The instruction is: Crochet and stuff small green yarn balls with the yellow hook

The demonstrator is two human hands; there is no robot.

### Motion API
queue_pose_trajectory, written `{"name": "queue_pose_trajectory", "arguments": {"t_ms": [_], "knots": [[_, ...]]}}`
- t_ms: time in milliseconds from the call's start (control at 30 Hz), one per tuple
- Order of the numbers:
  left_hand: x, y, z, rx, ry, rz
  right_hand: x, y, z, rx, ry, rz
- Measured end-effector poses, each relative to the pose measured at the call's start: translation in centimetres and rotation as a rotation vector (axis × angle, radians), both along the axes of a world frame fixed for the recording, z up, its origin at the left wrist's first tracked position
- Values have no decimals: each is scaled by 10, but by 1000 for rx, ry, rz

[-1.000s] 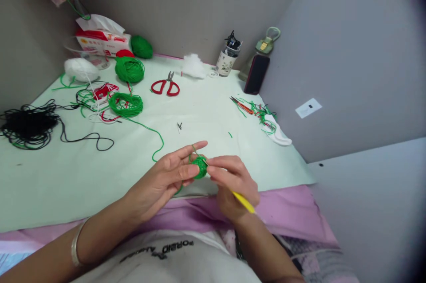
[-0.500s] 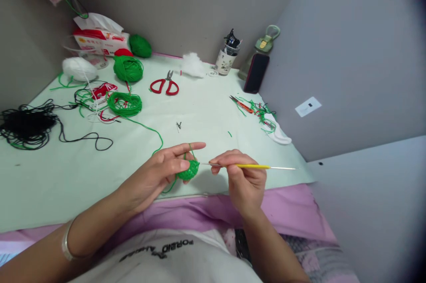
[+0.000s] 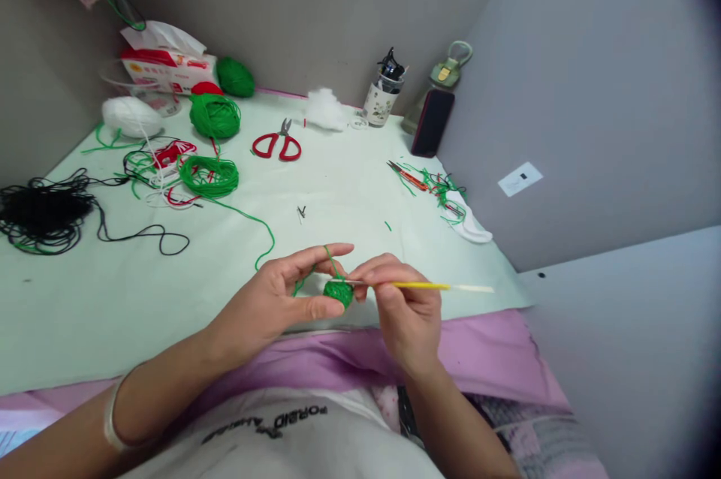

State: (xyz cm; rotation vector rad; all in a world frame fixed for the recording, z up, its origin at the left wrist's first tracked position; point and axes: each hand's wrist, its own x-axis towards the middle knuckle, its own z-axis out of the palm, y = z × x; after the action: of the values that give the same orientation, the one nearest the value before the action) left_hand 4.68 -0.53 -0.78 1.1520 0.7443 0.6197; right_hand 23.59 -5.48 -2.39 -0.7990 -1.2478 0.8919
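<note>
My left hand (image 3: 282, 291) pinches a small round green crochet piece (image 3: 339, 294), thumb at its lower front. Green yarn (image 3: 332, 260) runs over the outstretched index finger down to the piece. In my right hand (image 3: 406, 308) is a crochet hook (image 3: 420, 285) with a yellow handle, held like a pencil. Its thin metal shaft reaches left across the top of the green piece; whether the tip is inside a stitch I cannot tell. A strand leads from the left hand back to a loose green yarn coil (image 3: 209, 177) on the table.
Red-handled scissors (image 3: 277, 146) lie mid-table. A green yarn ball (image 3: 215, 117), white yarn ball (image 3: 131, 117) and black yarn heap (image 3: 45, 215) are at left. White stuffing (image 3: 325, 109), a pen jar (image 3: 383, 97), a phone (image 3: 433, 123) and orange snips (image 3: 411, 177) are farther back and right.
The green piece has shifted right and turned in my left hand, the thumb now lower. My right hand has come slightly left, bringing the hook's shaft over the piece.
</note>
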Motion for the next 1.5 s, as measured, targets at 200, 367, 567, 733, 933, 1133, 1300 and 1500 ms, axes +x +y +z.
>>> {"name": "queue_pose_trajectory", "arguments": {"t_ms": [200, 367, 567, 733, 933, 1133, 1300, 1500], "knots": [[3, -7, 2, 185, 167, 150, -7, 2, -5, 232, -273, -132], [3, -11, 6, 311, 164, 228, -12, 7, -7, 82, -52, -88], [4, -9, 8, 346, 202, 256, -10, 10, -11, -68, 161, 70], [4, -8, 11, 343, 215, 229, -4, 11, -8, -78, 184, 130], [4, -5, 11, 350, 226, 194, 4, 11, -3, -18, 76, 176], [5, -6, 6, 363, 240, 229, 7, 6, 1, 182, -287, 32], [8, -12, 0, 392, 232, 290, 2, 0, -1, 442, -681, -153], [9, -20, -3, 125, 7, 215, -1, -9, -10, 478, -866, -342]]}}
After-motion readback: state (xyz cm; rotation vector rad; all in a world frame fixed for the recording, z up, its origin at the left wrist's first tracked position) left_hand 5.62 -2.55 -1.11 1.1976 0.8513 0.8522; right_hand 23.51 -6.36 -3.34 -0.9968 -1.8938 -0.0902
